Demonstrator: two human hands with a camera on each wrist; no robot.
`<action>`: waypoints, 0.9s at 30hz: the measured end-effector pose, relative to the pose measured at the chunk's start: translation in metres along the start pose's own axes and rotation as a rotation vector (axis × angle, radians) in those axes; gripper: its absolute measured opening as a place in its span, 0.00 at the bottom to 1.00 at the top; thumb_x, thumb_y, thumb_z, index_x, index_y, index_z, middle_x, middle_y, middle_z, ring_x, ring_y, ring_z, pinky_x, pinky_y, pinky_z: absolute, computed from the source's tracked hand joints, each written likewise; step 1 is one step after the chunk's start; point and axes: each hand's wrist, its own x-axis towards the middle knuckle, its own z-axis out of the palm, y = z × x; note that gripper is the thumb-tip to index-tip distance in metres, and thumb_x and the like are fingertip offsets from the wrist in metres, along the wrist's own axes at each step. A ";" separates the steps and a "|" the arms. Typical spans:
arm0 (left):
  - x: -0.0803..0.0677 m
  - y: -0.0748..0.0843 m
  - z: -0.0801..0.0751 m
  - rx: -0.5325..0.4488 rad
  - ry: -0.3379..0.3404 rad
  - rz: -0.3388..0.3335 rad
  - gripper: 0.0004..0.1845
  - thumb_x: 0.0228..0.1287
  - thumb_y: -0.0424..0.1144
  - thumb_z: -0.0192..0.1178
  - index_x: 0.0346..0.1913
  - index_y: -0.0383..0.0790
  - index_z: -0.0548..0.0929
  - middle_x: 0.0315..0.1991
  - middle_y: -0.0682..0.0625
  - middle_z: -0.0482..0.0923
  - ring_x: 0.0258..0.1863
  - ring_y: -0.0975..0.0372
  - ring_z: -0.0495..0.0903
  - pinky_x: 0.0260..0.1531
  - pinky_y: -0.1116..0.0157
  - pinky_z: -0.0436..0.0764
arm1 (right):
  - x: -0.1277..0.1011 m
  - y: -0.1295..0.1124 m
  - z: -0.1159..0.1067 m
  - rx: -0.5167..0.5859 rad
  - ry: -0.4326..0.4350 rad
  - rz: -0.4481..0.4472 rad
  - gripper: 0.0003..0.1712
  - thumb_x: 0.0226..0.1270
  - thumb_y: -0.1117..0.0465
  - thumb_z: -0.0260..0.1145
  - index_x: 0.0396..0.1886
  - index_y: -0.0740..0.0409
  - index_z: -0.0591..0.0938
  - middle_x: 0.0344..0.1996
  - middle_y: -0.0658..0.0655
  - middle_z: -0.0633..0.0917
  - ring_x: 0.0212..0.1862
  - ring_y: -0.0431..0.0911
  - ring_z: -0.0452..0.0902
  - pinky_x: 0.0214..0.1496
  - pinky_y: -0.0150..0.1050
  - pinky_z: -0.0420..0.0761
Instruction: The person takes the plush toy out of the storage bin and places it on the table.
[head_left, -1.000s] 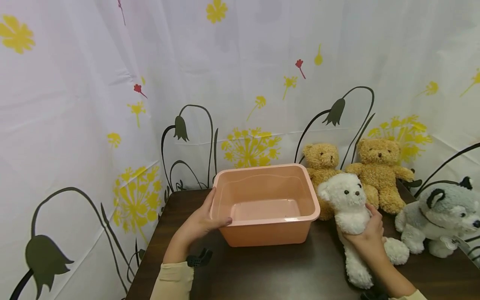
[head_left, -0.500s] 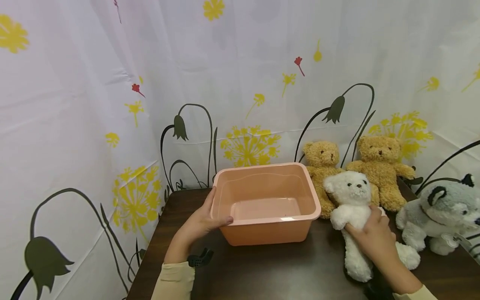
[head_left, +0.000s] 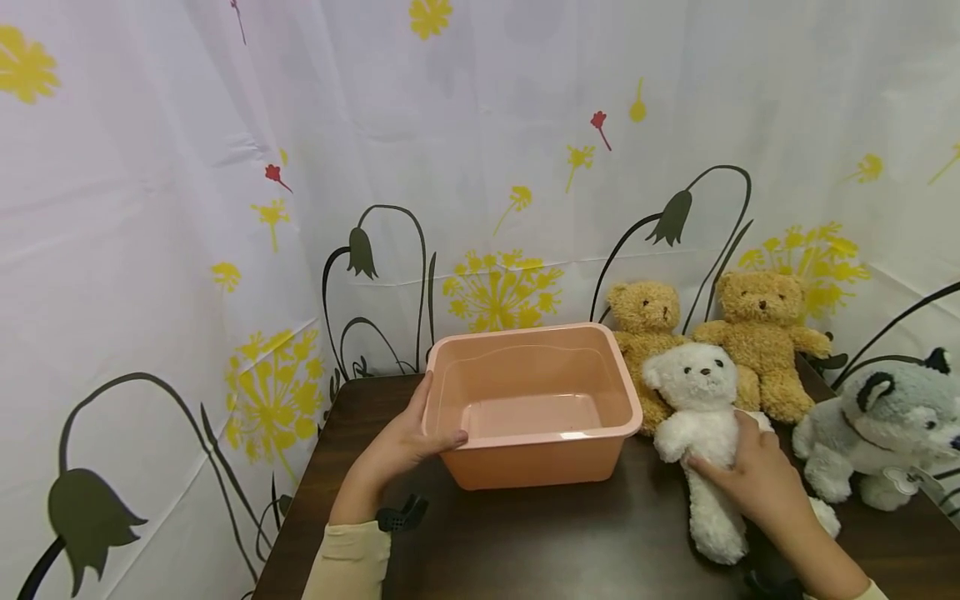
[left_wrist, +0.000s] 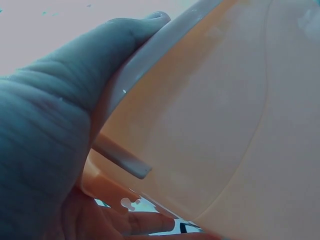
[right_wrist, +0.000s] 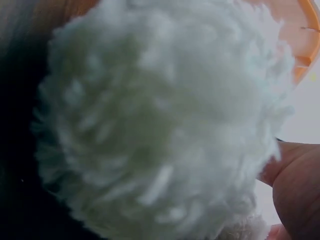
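A pink plastic tub (head_left: 525, 462) stands on the dark table, with nothing visible inside. My left hand (head_left: 401, 437) grips its left end; the thumb lies along the rim, and fingers show under the rim in the left wrist view. To the tub's right, a white teddy bear (head_left: 693, 379) leans back in front of a tan teddy bear (head_left: 647, 312). My right hand (head_left: 757, 479) holds the white bear round its belly, thumb on the near side. White fur (right_wrist: 165, 120) fills most of the right wrist view, with part of that hand at the right edge.
Another tan teddy bear (head_left: 765, 354) sits at the back right, against the flowered curtain (head_left: 480, 125). A grey-and-white husky plush (head_left: 877, 433) with a tag is near the table's right edge. Dark wooden tabletop (head_left: 562, 533) shows in front of the tub.
The white bear has shifted slightly right and turned to lean back more, its head facing up. My right hand has moved right with it. Left hand and tub have stayed put.
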 end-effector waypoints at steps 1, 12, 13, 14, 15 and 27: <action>0.000 0.000 0.000 -0.002 -0.001 0.002 0.73 0.60 0.56 0.81 0.91 0.56 0.33 0.89 0.40 0.51 0.71 0.48 0.78 0.78 0.43 0.70 | 0.000 0.000 0.001 -0.005 0.010 -0.003 0.75 0.66 0.26 0.74 0.82 0.81 0.51 0.60 0.95 0.67 0.56 0.87 0.72 0.48 0.75 0.78; 0.005 -0.006 0.001 -0.027 -0.018 0.034 0.72 0.62 0.53 0.81 0.91 0.53 0.32 0.88 0.37 0.50 0.71 0.48 0.78 0.75 0.48 0.72 | -0.001 0.003 0.002 -0.056 0.035 -0.025 0.73 0.65 0.25 0.73 0.82 0.79 0.55 0.53 0.90 0.71 0.53 0.85 0.73 0.47 0.75 0.77; 0.005 -0.006 0.002 -0.032 -0.020 0.040 0.72 0.62 0.53 0.81 0.91 0.53 0.32 0.88 0.37 0.51 0.70 0.49 0.78 0.74 0.48 0.73 | -0.002 0.003 0.000 -0.061 0.029 -0.021 0.73 0.65 0.25 0.73 0.82 0.78 0.56 0.53 0.89 0.71 0.53 0.84 0.73 0.46 0.75 0.76; 0.005 -0.005 0.002 -0.032 -0.020 0.045 0.72 0.62 0.53 0.81 0.91 0.53 0.32 0.88 0.37 0.51 0.70 0.49 0.79 0.74 0.48 0.73 | -0.002 0.003 -0.002 -0.068 0.022 -0.019 0.72 0.66 0.25 0.73 0.82 0.78 0.56 0.53 0.89 0.71 0.53 0.84 0.74 0.45 0.75 0.76; 0.006 -0.005 0.003 -0.032 -0.019 0.048 0.72 0.62 0.53 0.81 0.91 0.52 0.32 0.88 0.37 0.51 0.70 0.49 0.79 0.74 0.48 0.74 | -0.003 0.002 -0.006 -0.075 0.010 -0.017 0.71 0.67 0.26 0.73 0.81 0.79 0.57 0.53 0.89 0.70 0.53 0.83 0.73 0.44 0.74 0.76; -0.014 0.015 -0.006 0.231 0.059 0.072 0.66 0.66 0.60 0.75 0.91 0.50 0.40 0.88 0.36 0.46 0.82 0.40 0.61 0.78 0.36 0.65 | -0.009 -0.040 -0.060 -0.027 0.205 -0.156 0.46 0.77 0.46 0.73 0.73 0.79 0.69 0.54 0.82 0.75 0.50 0.73 0.73 0.42 0.65 0.72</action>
